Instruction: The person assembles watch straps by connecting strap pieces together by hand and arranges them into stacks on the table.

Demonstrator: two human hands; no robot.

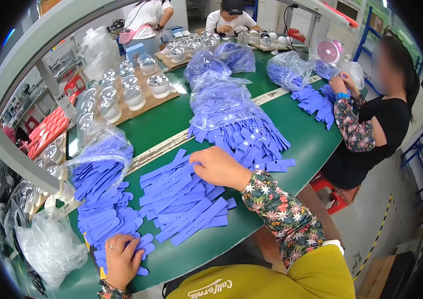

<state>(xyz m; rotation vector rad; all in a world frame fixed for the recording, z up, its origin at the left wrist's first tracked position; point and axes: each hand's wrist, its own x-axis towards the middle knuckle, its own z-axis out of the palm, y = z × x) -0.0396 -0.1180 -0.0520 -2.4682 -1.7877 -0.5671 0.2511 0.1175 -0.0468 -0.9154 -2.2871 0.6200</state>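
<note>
My left hand [121, 260], a ring on one finger, has its fingers curled over blue watch straps [144, 244] at the lower left edge of the table. My right hand [221, 167] is closed in a pinch at the upper edge of a loose middle pile of watch straps [181, 199], with a strap end at its fingertips. Left of this pile, more straps [109, 219] spill from a clear plastic bag [104, 152]. Beyond my right hand, a larger heap of straps [256, 142] lies partly inside another clear bag [221, 94].
A co-worker [386, 109] on the right handles straps [316, 104]. Crumpled plastic [52, 244] lies at lower left. Clear domes on white bases [134, 97] stand on cardboard across the green table [159, 127]. Two more people [231, 22] are at the back. A metal frame post [14, 154] rises left.
</note>
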